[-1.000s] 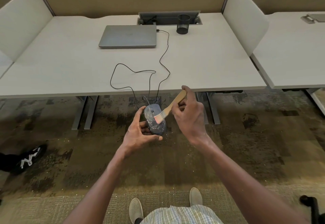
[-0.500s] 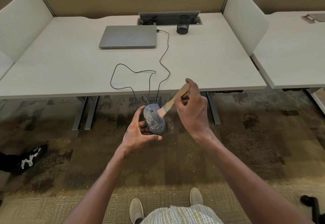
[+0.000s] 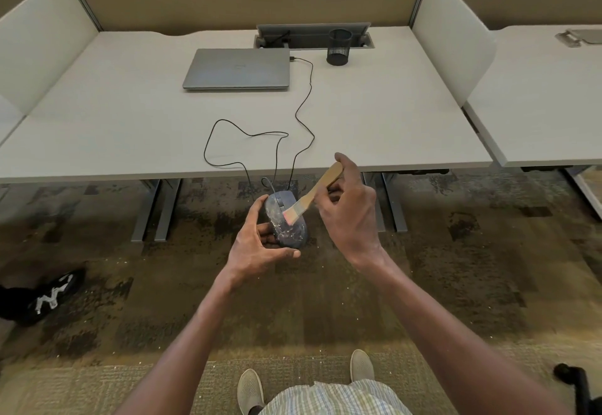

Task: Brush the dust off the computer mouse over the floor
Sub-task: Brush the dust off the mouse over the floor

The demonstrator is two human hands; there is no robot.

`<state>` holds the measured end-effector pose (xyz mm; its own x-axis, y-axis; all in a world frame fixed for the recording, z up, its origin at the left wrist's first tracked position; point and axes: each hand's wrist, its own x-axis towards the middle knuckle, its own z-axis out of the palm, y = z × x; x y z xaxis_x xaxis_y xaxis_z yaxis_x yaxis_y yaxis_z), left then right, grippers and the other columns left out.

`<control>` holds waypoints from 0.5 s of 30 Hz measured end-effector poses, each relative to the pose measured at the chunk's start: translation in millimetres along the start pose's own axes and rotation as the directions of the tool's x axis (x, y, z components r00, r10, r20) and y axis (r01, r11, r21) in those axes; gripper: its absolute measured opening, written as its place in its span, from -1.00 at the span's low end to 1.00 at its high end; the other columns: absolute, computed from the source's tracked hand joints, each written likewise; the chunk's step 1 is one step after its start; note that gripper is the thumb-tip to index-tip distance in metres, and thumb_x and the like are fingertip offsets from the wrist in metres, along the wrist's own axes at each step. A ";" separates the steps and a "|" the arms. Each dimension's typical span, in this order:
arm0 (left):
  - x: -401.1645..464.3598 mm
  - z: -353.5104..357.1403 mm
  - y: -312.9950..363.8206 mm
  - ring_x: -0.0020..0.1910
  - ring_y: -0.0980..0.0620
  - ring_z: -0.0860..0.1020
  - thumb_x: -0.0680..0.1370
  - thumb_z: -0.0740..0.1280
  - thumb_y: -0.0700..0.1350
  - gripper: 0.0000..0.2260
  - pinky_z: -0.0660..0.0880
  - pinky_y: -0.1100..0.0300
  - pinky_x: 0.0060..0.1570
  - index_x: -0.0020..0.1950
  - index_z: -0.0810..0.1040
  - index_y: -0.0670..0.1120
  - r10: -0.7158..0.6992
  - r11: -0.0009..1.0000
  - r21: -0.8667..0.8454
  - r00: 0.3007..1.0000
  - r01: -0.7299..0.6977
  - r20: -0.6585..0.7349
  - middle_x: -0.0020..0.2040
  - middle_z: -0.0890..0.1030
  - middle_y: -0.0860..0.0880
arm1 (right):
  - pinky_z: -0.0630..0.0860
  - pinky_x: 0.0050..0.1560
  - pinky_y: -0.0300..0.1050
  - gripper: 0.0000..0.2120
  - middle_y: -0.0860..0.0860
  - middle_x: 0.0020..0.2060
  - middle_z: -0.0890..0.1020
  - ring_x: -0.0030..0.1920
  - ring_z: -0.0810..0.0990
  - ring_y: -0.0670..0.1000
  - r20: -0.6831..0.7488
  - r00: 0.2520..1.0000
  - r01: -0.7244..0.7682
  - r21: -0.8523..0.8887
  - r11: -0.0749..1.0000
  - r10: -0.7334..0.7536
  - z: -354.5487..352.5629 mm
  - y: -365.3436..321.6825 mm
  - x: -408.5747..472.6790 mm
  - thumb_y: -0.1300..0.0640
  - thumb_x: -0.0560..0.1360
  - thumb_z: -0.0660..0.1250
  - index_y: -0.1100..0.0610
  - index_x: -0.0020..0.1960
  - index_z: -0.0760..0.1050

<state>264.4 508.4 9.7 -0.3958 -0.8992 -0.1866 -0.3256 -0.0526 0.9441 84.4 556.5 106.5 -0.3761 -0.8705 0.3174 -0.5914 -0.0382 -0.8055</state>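
A dark computer mouse (image 3: 288,230), streaked with pale dust, is held in the air over the carpeted floor (image 3: 456,284), just in front of the desk edge. My left hand (image 3: 255,248) cups it from the left and below. My right hand (image 3: 350,211) grips the wooden handle of a small brush (image 3: 314,191); its bristles rest on the mouse's top. The mouse's black cable (image 3: 257,136) loops across the desk to the laptop.
The white desk (image 3: 130,128) carries a shut grey laptop (image 3: 237,69) and a black mesh pen cup (image 3: 339,47). Desk legs (image 3: 156,209) stand below. Another person's black shoe (image 3: 49,297) is at left, a chair caster (image 3: 573,379) at lower right, my own shoes (image 3: 250,390) below.
The brush lifted up and right off the mouse half a second ago, then came back down onto its top. My left hand kept the mouse nearly still.
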 end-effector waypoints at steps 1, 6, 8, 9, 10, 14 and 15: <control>0.5 0.2 0.0 0.21 -0.01 0.65 0.24 0.70 -0.17 0.15 0.60 0.07 0.22 0.62 0.04 0.14 0.000 1.000 -0.004 1.000 0.000 0.001 0.33 0.59 -0.16 | 0.59 -0.15 -0.45 -0.40 0.06 -0.12 0.72 -0.20 0.67 -0.10 0.007 1.000 0.001 0.002 1.000 -0.001 2.2 -0.2 -1.5 0.24 0.55 0.44 0.27 0.50 0.28; 0.9 -2.1 -0.4 0.19 0.00 0.66 0.18 0.71 -0.09 0.19 0.59 -0.04 0.24 0.62 0.03 0.15 -0.017 0.999 -0.028 1.000 0.017 -0.009 0.32 0.60 -0.18 | 0.59 -0.14 -0.44 -0.40 0.07 -0.15 0.72 -0.21 0.69 -0.07 0.009 1.000 -0.013 -0.021 1.000 0.014 3.1 4.2 -8.0 0.24 0.55 0.43 0.26 0.51 0.28; 0.6 -2.3 -0.6 0.20 -0.01 0.65 0.18 0.71 -0.09 0.19 0.59 -0.04 0.25 0.62 0.03 0.14 -0.020 1.000 -0.022 1.000 0.020 -0.013 0.34 0.59 -0.18 | 0.61 -0.13 -0.39 -0.40 0.06 -0.16 0.71 -0.21 0.69 -0.07 -0.001 1.000 -0.021 -0.039 0.999 0.021 0.6 6.9 -9.6 0.25 0.55 0.43 0.26 0.51 0.28; 0.3 -2.4 -1.0 0.21 -0.01 0.64 0.20 0.71 -0.12 0.18 0.59 -0.02 0.25 0.62 0.03 0.14 -0.021 1.000 -0.015 1.000 0.021 -0.014 0.35 0.58 -0.19 | 0.63 -0.13 -0.36 -0.41 0.06 -0.17 0.71 -0.22 0.69 -0.07 -0.008 1.000 -0.023 -0.048 0.999 0.023 -0.5 7.9 -9.9 0.25 0.55 0.43 0.26 0.51 0.28; 0.3 -2.7 -1.5 0.21 -0.02 0.64 0.21 0.71 -0.14 0.17 0.59 -0.01 0.24 0.62 0.03 0.13 -0.019 1.000 -0.012 1.000 0.019 -0.016 0.35 0.57 -0.19 | 0.64 -0.13 -0.33 -0.41 0.05 -0.18 0.71 -0.23 0.68 -0.08 -0.016 1.000 -0.024 -0.055 0.998 0.023 -1.5 8.4 -9.6 0.25 0.55 0.42 0.26 0.51 0.28; 0.2 -4.6 -1.3 0.22 -0.05 0.64 0.15 0.72 -0.04 0.20 0.59 -0.04 0.24 0.61 0.04 0.17 -0.016 1.000 -0.018 1.000 0.016 -0.021 0.36 0.56 -0.20 | 0.59 -0.18 -0.44 -0.41 0.01 -0.20 0.68 -0.25 0.64 -0.12 -0.055 0.998 -0.008 -0.030 1.000 0.006 -5.1 5.0 -5.1 0.26 0.55 0.43 0.26 0.51 0.28; 0.4 -5.2 -1.4 0.22 -0.04 0.64 0.15 0.72 -0.04 0.20 0.59 -0.05 0.24 0.60 0.04 0.18 -0.017 1.000 -0.019 1.000 0.017 -0.021 0.35 0.56 -0.20 | 0.56 -0.19 -0.49 -0.41 0.01 -0.20 0.68 -0.25 0.63 -0.13 -0.059 0.998 -0.001 -0.023 1.000 0.000 -4.8 3.4 -4.1 0.26 0.55 0.43 0.26 0.50 0.28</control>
<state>269.2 505.9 9.7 -0.3724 -0.9069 -0.1973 -0.3155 -0.0763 0.9458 80.5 562.3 104.9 -0.4173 -0.8402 0.3462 -0.6068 -0.0260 -0.7944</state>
